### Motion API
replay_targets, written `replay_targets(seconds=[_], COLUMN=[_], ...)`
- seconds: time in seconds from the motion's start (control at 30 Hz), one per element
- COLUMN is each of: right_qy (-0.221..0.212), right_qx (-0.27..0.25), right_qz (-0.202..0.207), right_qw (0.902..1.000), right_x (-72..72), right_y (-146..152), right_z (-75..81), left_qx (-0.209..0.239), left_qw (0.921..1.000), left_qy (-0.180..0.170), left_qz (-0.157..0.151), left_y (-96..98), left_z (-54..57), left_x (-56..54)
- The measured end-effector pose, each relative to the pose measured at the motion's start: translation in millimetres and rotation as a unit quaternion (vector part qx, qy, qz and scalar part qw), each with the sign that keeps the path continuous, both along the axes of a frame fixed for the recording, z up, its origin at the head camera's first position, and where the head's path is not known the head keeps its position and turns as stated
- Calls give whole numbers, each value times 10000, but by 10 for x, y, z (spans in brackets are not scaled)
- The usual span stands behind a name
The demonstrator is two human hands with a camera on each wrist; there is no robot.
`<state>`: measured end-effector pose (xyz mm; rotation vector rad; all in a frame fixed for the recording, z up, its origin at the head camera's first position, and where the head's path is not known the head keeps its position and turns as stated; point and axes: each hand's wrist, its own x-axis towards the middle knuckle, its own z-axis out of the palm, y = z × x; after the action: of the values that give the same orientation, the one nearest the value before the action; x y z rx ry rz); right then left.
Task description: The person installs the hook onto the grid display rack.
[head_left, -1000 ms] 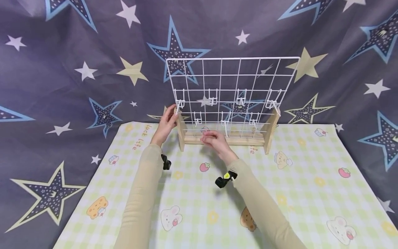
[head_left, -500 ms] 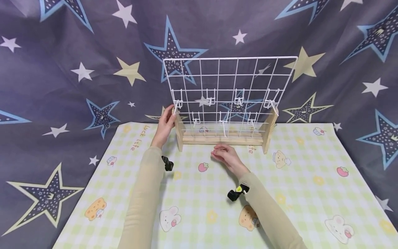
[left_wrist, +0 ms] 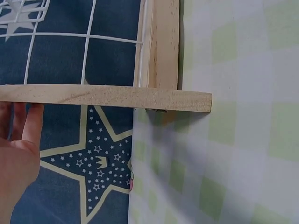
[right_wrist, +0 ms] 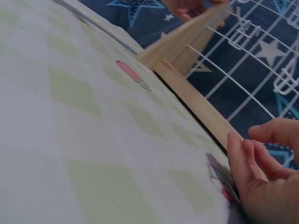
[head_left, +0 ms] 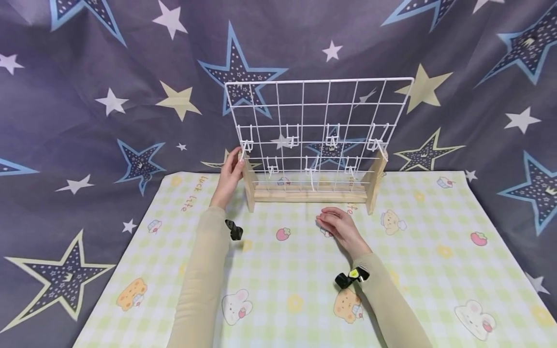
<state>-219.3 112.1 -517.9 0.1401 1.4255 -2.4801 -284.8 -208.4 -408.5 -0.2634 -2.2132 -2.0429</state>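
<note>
A white wire grid display rack [head_left: 319, 80] leans back on a wooden stand near the table's far edge in the head view. Several white wire hooks [head_left: 292, 141] hang on it in two rows. My left hand [head_left: 227, 181] grips the top of the stand's left wooden upright [head_left: 249, 186]; in the left wrist view, fingertips [left_wrist: 32, 122] meet that board's outer side. In front of the wooden base bar [head_left: 309, 197], toward its right part, hovers my right hand [head_left: 341, 228]. Its fingers are loosely bent, with nothing visible between thumb and fingers.
A green-and-white checked tablecloth [head_left: 270, 270] with printed cartoons covers the table. Behind the rack hangs a dark curtain [head_left: 278, 43] with stars. The right wooden upright [head_left: 376, 183] stands beyond my right hand. Each wrist carries a small black camera [head_left: 235, 230].
My right hand has drawn away from the lower grid, moving right and toward me. The left hand stays on the left upright. The head view has shifted slightly.
</note>
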Motion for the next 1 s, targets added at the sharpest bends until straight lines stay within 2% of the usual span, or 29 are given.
replay_targets(seconds=[0.2, 0.43, 0.6, 0.7, 0.77, 0.83, 0.93, 1.0], right_qy=[-57, -19, 105, 130, 159, 214, 386, 555], right_qx=[-118, -26, 364, 721, 937, 1158, 1498, 1874], right_qz=[-241, -408, -399, -354, -299, -239, -136, -59], right_qw=[9996, 9992, 9985, 9967, 9950, 9928, 9879, 9807], right_x=[58, 132, 182, 200, 211, 227, 274, 319], right_y=[191, 410, 566, 650, 709, 765, 847, 897], right_z=[-23, 5, -14, -7, 2, 12, 29, 37], left_qx=[59, 80, -26, -22, -74, -190, -670, -1136], left_qw=[9999, 10000, 9999, 10000, 10000, 9998, 9977, 9934], left_qy=[-125, -34, -2, -1, 26, 55, -42, -169], left_qz=[11, -46, -106, -85, -57, -26, 25, 29], left_y=[-17, 7, -15, -59, -97, -159, -260, -323], left_z=[-28, -13, -25, -75, -126, -241, -457, -609], left_x=[-3, -28, 15, 73, 116, 132, 163, 200])
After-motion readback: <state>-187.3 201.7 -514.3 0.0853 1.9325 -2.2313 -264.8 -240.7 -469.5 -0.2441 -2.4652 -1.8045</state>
